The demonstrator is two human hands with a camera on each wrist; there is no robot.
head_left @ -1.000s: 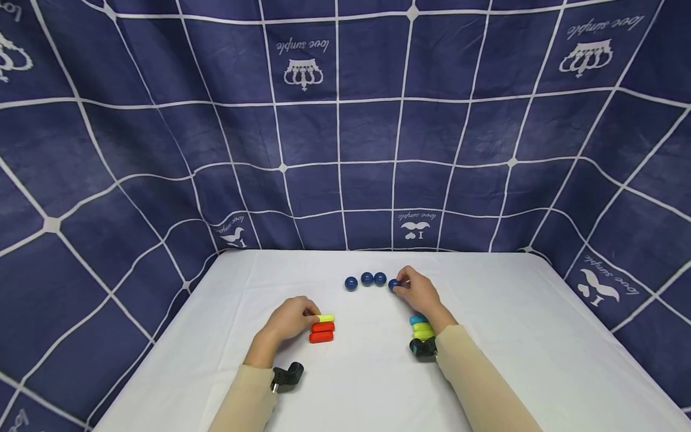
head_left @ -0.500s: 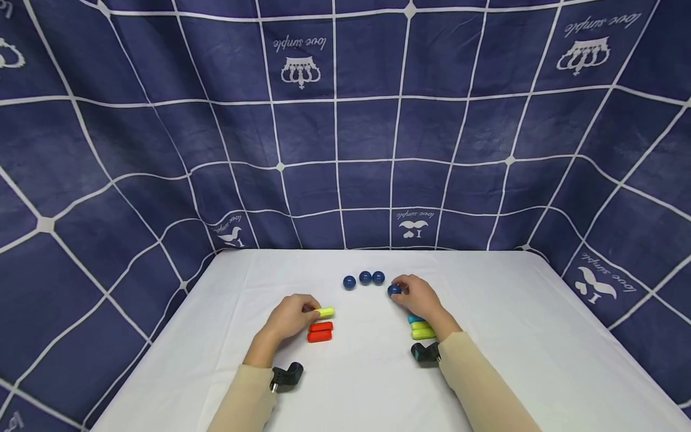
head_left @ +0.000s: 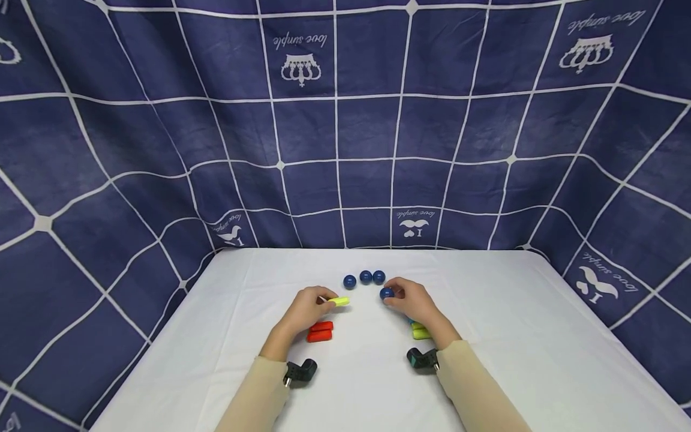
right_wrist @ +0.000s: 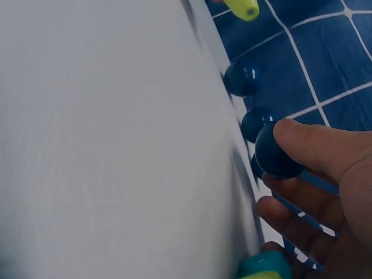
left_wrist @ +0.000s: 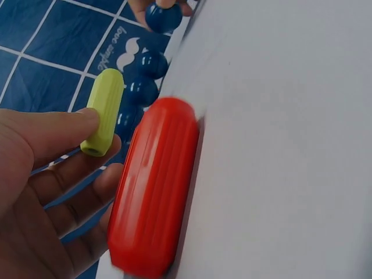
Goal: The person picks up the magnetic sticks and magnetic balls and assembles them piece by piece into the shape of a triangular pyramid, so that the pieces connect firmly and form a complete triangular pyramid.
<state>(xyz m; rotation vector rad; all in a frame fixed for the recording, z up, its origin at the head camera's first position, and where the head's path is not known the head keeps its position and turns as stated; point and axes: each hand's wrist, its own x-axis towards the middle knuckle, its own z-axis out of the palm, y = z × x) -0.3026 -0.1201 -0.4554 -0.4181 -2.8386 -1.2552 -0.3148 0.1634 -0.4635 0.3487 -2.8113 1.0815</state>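
My left hand (head_left: pixel 309 309) pinches a yellow-green ribbed stick (left_wrist: pixel 104 113) between thumb and fingers, above the white table. Its lower end shows a small hole in the left wrist view. Just below that hand two red ribbed sticks (head_left: pixel 321 332) lie side by side; one red stick (left_wrist: pixel 154 189) looms large in the left wrist view. My right hand (head_left: pixel 412 298) pinches a dark blue ball (right_wrist: pixel 278 152) between thumb and fingers. Near it, at the back, three more blue balls (head_left: pixel 366 277) rest on the table. The right hand's fingertips partly hide the held ball.
Yellow-green sticks (head_left: pixel 420 331) and a blue stick (head_left: pixel 411 321) lie under my right wrist, partly hidden by it. A white cloth covers the table (head_left: pixel 367 384). Behind and at both sides hangs a dark blue curtain (head_left: pixel 367 132) with white lines. A black camera (head_left: pixel 302 371) sits on each wrist.
My left hand has carried the yellow-green stick away from the red sticks, to the right and farther back. My right hand has brought its ball left and slightly nearer.
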